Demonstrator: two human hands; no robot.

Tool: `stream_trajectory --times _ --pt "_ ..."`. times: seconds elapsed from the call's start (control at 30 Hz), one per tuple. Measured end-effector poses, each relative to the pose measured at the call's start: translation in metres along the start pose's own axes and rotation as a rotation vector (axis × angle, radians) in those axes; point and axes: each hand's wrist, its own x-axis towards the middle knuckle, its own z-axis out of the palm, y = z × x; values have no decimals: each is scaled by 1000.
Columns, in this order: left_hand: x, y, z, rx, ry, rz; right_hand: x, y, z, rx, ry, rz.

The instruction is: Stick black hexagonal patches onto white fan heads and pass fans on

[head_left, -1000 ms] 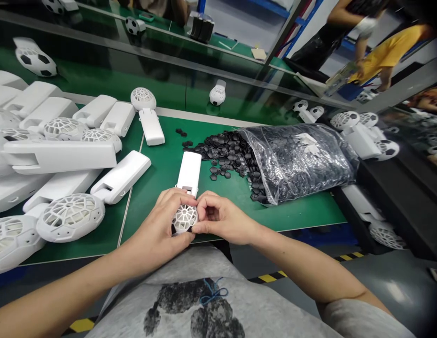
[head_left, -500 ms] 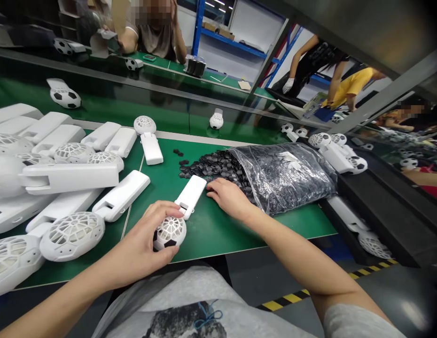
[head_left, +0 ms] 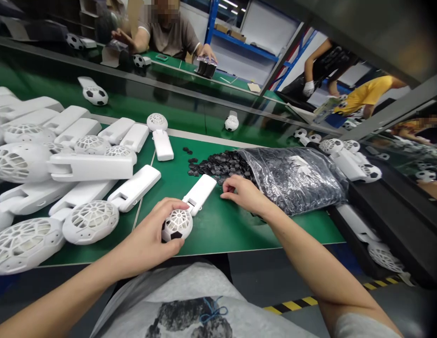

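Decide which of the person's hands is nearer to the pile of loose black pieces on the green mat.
The right hand: its fingertips reach the edge of the black pieces. The left hand is farther back, gripping the white ball-headed part.

A green worktop (head_left: 218,230) is carrying white fan housings (head_left: 81,164) at nine o'clock. Black hexagon pieces (head_left: 218,165) are spilling from a plastic bag (head_left: 296,178) at two o'clock.

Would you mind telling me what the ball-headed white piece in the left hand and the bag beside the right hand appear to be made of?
White piece: likely moulded plastic, matt, with an even lattice of openings. Bag: thin clear plastic film, glossy and wrinkled, its dark contents showing through.
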Motion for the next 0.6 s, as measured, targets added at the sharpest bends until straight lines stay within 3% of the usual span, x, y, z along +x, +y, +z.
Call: stream_trajectory --times 0.2,0.37,0.5,0.6 --pt "4 -2 -9 -32 -86 -58 -19 -6 3 192 84 -29" --pt "5 -2 -10 -42 -94 -32 -28 -45 11 325 4 -355" --pt "4 -1 -10 -59 -101 -69 -27 -61 24 319 -101 -448" --pt "3 0 -8 -64 -90 -77 -26 -61 30 390 -73 -502"
